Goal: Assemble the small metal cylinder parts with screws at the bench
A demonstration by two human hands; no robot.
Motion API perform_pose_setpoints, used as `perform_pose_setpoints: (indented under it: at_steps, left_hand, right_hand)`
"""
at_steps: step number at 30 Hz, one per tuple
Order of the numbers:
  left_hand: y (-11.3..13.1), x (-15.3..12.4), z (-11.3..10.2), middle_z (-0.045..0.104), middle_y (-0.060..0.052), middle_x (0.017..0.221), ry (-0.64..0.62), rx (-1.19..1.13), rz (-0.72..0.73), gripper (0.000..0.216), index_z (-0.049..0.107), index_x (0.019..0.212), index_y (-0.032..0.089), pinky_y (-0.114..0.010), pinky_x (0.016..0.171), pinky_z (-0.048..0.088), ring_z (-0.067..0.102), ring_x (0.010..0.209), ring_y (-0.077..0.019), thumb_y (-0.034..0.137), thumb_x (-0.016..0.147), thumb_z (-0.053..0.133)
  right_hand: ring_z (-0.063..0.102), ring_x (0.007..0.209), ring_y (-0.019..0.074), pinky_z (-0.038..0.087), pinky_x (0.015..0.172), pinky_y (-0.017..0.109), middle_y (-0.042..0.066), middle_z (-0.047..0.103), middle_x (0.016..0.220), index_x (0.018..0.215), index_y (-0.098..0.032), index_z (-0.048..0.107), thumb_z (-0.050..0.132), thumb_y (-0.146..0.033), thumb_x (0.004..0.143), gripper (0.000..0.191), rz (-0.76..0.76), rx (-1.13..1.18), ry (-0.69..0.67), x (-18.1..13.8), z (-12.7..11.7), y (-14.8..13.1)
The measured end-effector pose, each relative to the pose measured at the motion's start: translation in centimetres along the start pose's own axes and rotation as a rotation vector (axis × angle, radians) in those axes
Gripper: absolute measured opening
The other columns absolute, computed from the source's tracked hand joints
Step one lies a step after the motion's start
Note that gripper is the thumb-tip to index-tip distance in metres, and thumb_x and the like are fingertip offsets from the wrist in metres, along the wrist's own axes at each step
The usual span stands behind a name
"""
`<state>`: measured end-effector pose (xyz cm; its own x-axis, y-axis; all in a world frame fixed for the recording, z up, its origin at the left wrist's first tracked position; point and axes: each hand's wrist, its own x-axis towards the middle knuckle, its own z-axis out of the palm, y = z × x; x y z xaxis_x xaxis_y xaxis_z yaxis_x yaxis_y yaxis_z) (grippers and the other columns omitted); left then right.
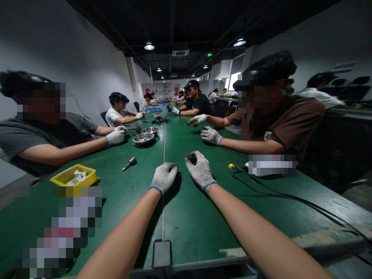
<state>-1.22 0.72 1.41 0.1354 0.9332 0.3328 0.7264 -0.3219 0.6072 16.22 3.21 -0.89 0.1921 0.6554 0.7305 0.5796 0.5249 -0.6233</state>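
Grey knit covers the left hand (164, 176) and the right hand (199, 169), both of which we find at the green tabletop (186, 217). The right hand has thumb and forefinger curled round a small dark part (191, 157), which sits by the fingertips, toward the far edge of that hand. Much of it is hidden, so we cannot confirm its full shape. We judge it light, stiff and probably metal, hardly fragile, but apt to slip against knit; a pinch on its outer rim appears the sound hold. The left hand's fingers are bent inward and bunched; we cannot tell whether they are clamped on anything. Small dark pieces (181, 176) lie just beside its fingertips, between the two hands and nearer the left. We expect these to be light, hard and easily scattered, best taken between finger and thumb. Farther off to the left, we note a shanked metal piece (130, 163) lying on its side, apart from both hands.
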Motion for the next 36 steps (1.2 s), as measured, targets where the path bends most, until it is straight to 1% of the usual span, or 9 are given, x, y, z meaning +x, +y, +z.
perform_pose_setpoints:
  at_steps: [4, 9, 11, 23, 28, 36]
  left_hand:
    - [-0.01, 0.01, -0.01, 0.082, -0.008, 0.109, -0.003, -0.002, -0.006, 0.028, 0.083, 0.107, 0.019, -0.028, 0.099, 0.056, 0.076, 0.105, -0.0230, 0.027, 0.096, 0.058]
    - [-0.04, -0.03, -0.05, 0.082, -0.008, 0.109, -0.006, -0.006, -0.007, 0.028, 0.082, 0.107, 0.019, -0.029, 0.100, 0.055, 0.076, 0.105, -0.0229, 0.028, 0.096, 0.058]
    - [-0.03, -0.03, -0.06, 0.082, -0.008, 0.109, -0.008, -0.008, -0.005, 0.028, 0.082, 0.107, 0.019, -0.030, 0.100, 0.055, 0.076, 0.104, -0.0229, 0.028, 0.096, 0.058]
    - [0.04, 0.03, -0.13, 0.082, -0.008, 0.107, -0.012, -0.012, -0.005, 0.027, 0.083, 0.104, 0.019, -0.029, 0.096, 0.056, 0.076, 0.103, -0.0231, 0.028, 0.096, 0.058]
    - [0.04, 0.01, -0.14, 0.082, -0.008, 0.107, -0.013, -0.010, -0.005, 0.028, 0.083, 0.104, 0.020, -0.030, 0.097, 0.056, 0.076, 0.103, -0.0235, 0.028, 0.096, 0.058]
    - [0.01, 0.00, -0.18, 0.082, -0.007, 0.105, -0.011, -0.033, -0.012, 0.028, 0.083, 0.104, 0.020, -0.031, 0.098, 0.057, 0.076, 0.101, -0.0236, 0.028, 0.096, 0.058]
  right_hand:
    - [0.073, 0.079, 0.0233, 0.061, 0.077, 0.036, 0.006, 0.075, 0.086, 0.092, -0.022, 0.066, 0.065, -0.027, 0.083, 0.011, 0.003, 0.004, 0.009, -0.02, -0.01, -0.02]
    - [0.075, 0.088, 0.0253, 0.062, 0.085, 0.040, 0.008, 0.078, 0.097, 0.109, -0.021, 0.067, 0.067, -0.028, 0.081, 0.028, 0.025, 0.004, 0.026, -0.08, 0.04, 0.02]
    - [0.075, 0.089, 0.0259, 0.062, 0.086, 0.041, 0.009, 0.078, 0.099, 0.111, -0.020, 0.067, 0.068, -0.028, 0.081, 0.031, 0.030, 0.007, 0.023, -0.09, 0.02, 0.01]
    - [0.075, 0.089, 0.0253, 0.062, 0.086, 0.039, 0.009, 0.078, 0.098, 0.107, -0.020, 0.069, 0.068, -0.027, 0.081, 0.027, 0.011, 0.006, 0.015, -0.06, -0.02, -0.18]
    - [0.075, 0.088, 0.0258, 0.062, 0.085, 0.040, 0.010, 0.078, 0.097, 0.107, -0.019, 0.069, 0.068, -0.028, 0.081, 0.028, 0.015, 0.008, 0.017, -0.06, 0.00, -0.15]
    - [0.075, 0.087, 0.0256, 0.062, 0.084, 0.039, 0.009, 0.078, 0.096, 0.106, -0.020, 0.069, 0.069, -0.028, 0.080, 0.026, 0.005, -0.004, 0.020, -0.07, -0.01, -0.20]
